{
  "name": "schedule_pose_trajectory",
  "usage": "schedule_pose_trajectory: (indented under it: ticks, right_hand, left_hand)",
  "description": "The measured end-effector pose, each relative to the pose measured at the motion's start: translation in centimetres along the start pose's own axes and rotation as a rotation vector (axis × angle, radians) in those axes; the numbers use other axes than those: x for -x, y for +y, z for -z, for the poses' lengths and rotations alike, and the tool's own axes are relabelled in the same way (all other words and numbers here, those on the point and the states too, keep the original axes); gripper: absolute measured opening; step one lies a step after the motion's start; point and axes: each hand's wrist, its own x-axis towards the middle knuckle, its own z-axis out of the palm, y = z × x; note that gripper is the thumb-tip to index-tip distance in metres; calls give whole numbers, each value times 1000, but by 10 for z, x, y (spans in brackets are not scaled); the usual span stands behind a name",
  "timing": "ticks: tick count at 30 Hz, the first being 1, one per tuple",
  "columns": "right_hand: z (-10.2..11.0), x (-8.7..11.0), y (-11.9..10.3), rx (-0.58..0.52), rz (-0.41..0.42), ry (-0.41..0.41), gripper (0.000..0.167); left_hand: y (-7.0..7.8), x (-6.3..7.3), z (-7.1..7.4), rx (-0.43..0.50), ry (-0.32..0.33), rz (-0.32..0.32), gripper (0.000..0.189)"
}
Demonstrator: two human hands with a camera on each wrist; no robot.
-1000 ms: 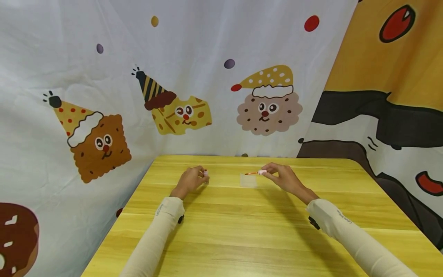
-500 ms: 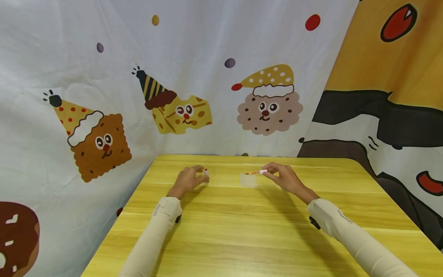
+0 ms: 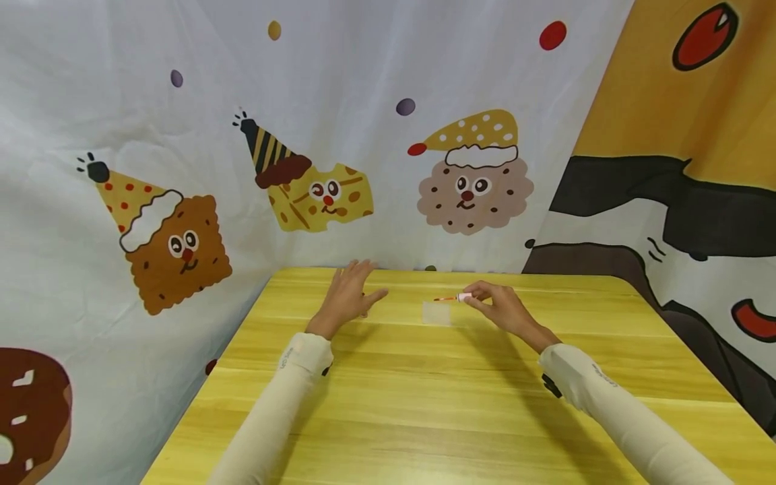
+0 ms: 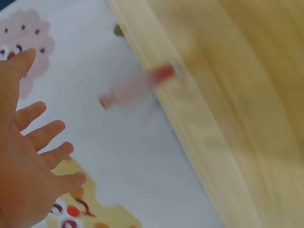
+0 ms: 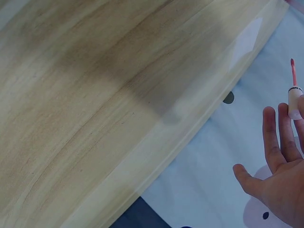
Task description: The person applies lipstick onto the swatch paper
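Observation:
My left hand [image 3: 347,300] is spread with fingers straight, at the far left part of the table. Beside it in the left wrist view stands a small clear tube [image 4: 135,88] with red at its base, like a lip gloss tube; it is blurred and apart from the fingers. In the head view that hand mostly hides the tube. My right hand [image 3: 506,310] pinches the pale cap [image 3: 464,297] of a lip gloss wand, whose red applicator [image 5: 293,71] points left. Below the applicator lies a thin whitish square sheet [image 3: 436,313] on the table.
The wooden table [image 3: 412,404] ends at a far edge against a white cloth [image 3: 339,60] printed with cartoon biscuits and cheese. A yellow and black printed cloth [image 3: 679,135] hangs at the right.
My left hand has let go of the lip gloss tube, and its fingers have spread out and lifted. The right hand keeps holding the wand, almost in place.

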Motion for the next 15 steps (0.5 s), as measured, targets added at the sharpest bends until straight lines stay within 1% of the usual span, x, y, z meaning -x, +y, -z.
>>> schedule_pose_trajectory:
  ticks: [4,8,11,15]
  right_hand:
    - [1,1,3,5,-11,-2,19]
    - [1,1,6,13,-22,1,18]
    - [1,1,8,16,-19,5,17]
    - [1,0,10,17,-6,5,15]
  left_hand:
    - [22,-15,-9,-35,-11,-70,67]
    - [39,-27,-24,-70,-55,-103,64]
    - [46,-33,-36,-87,-100,-120,63]
    - [51,-39,-53,-80,-175,-130,61]
